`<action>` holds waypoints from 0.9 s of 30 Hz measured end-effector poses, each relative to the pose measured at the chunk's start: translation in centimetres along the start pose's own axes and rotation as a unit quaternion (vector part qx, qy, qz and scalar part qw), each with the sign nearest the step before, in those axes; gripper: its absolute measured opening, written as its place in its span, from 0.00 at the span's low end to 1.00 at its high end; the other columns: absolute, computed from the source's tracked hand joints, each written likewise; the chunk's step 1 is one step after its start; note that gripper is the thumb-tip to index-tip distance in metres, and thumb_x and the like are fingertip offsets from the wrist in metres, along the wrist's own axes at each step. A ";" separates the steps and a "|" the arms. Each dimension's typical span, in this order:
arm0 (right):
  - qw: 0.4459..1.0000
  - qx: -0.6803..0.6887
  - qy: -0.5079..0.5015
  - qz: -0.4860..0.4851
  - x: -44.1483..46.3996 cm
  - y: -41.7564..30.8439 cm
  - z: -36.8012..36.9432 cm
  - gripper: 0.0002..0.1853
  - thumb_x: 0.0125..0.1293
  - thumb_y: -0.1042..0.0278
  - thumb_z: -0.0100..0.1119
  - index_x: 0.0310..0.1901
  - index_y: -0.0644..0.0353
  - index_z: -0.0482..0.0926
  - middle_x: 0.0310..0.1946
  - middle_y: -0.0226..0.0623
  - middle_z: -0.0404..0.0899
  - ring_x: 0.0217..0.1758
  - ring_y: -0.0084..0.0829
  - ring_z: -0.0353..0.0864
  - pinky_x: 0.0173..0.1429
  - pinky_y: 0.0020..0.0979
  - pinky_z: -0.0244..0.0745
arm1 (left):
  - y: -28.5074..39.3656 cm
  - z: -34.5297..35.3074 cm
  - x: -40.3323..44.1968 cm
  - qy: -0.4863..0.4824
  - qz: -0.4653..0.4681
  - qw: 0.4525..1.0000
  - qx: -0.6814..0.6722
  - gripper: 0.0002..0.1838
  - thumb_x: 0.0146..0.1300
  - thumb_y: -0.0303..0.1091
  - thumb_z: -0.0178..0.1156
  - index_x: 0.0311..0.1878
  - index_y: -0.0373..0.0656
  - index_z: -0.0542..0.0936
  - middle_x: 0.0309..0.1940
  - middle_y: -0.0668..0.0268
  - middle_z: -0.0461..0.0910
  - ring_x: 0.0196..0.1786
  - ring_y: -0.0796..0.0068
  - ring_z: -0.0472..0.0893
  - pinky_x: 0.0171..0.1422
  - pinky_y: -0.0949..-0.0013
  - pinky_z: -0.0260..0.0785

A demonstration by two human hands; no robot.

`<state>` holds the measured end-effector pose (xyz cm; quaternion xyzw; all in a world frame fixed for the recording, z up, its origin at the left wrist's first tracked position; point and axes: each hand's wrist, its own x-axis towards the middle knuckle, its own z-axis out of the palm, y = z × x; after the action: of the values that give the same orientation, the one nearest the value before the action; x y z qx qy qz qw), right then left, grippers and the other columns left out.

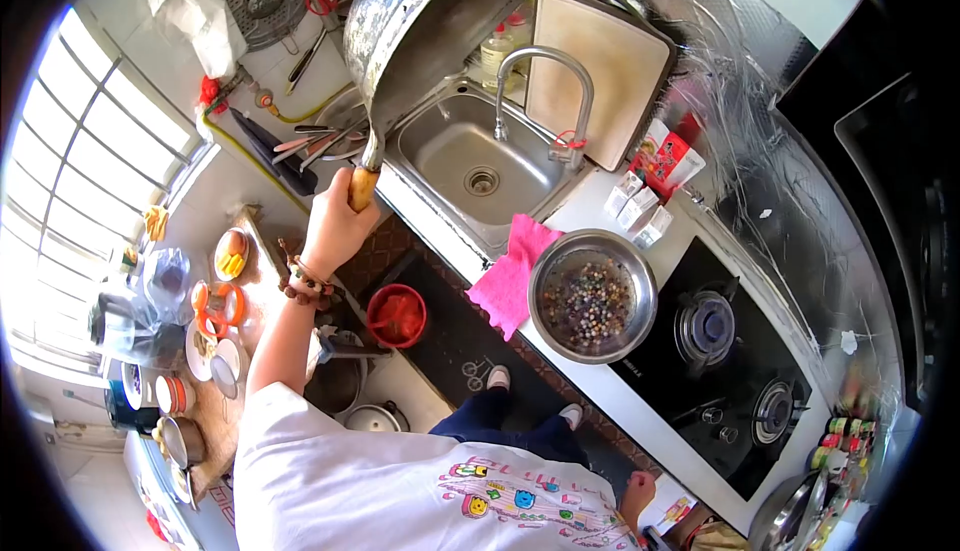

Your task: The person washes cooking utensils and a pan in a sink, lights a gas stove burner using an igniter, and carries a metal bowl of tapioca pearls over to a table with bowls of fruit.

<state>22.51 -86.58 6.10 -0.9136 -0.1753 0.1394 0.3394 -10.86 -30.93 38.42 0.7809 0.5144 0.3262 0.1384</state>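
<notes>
My left hand (343, 221) is wrapped round the yellow-brown wooden handle of a large, worn metal wok (400, 36). The wok is raised and tilted on its side above the far left part of the steel sink (425, 156), and the top of the frame cuts it off. My right hand (638, 494) hangs low beside the counter's front edge, partly behind my shirt, so its fingers are not clear. A steel bowl (538, 301) of mixed dark and pale beans or grains in liquid rests on the counter, touching a pink cloth (513, 273).
A curved faucet (545, 54) and a large cutting board (598, 71) stand behind the sink. To the right lies a black two-burner gas stove (650, 381). A red bucket (422, 323) is on the floor. Knives (320, 141) stand left of the sink; dishes crowd a wooden ledge (262, 286).
</notes>
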 end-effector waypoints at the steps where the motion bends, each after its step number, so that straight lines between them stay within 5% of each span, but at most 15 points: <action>1: 1.000 -0.023 -0.009 0.009 -0.3 -1.7 -0.3 0.04 0.54 0.75 0.54 0.27 0.64 0.77 0.22 0.40 0.76 0.25 0.32 0.75 0.32 0.30 0.70 | -0.7 0.0 0.3 0.004 0.006 1.000 0.008 0.16 0.48 0.28 0.59 0.40 0.36 0.69 0.23 0.51 0.73 0.26 0.52 0.73 0.33 0.62 0.67; 4: 0.999 -0.029 -0.013 0.020 -0.5 -1.6 0.3 0.03 0.53 0.75 0.54 0.28 0.64 0.77 0.23 0.41 0.76 0.26 0.35 0.74 0.33 0.32 0.69 | -0.9 -0.1 0.7 0.012 0.020 1.000 0.018 0.17 0.48 0.28 0.59 0.43 0.36 0.70 0.22 0.54 0.73 0.23 0.59 0.72 0.32 0.66 0.67; 10: 0.999 -0.039 -0.013 0.016 0.0 -1.4 0.5 0.03 0.53 0.75 0.54 0.27 0.63 0.77 0.24 0.42 0.76 0.27 0.36 0.75 0.33 0.32 0.70 | -0.3 -0.4 1.0 0.018 0.043 0.998 0.031 0.17 0.47 0.29 0.59 0.43 0.38 0.70 0.23 0.54 0.74 0.25 0.56 0.75 0.33 0.65 0.68; 12: 0.999 -0.044 -0.013 0.022 0.2 -0.9 0.5 0.03 0.53 0.75 0.54 0.27 0.63 0.77 0.25 0.42 0.76 0.28 0.36 0.76 0.34 0.32 0.70 | 0.3 -0.6 0.8 0.007 0.037 0.998 0.041 0.16 0.48 0.28 0.58 0.41 0.39 0.68 0.23 0.49 0.75 0.30 0.46 0.76 0.32 0.58 0.67; 27: 0.999 -0.014 -0.003 0.033 0.2 3.0 -1.8 0.05 0.54 0.72 0.54 0.27 0.63 0.77 0.23 0.43 0.76 0.27 0.37 0.76 0.33 0.34 0.70 | 3.1 -0.4 -1.5 0.036 0.037 0.997 0.058 0.15 0.48 0.29 0.59 0.41 0.41 0.69 0.22 0.51 0.75 0.28 0.49 0.77 0.31 0.59 0.68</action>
<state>24.07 -89.62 5.34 -0.9231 -0.1481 0.1503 0.3215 -9.31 -33.62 39.84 0.7937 0.5081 0.3287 0.0623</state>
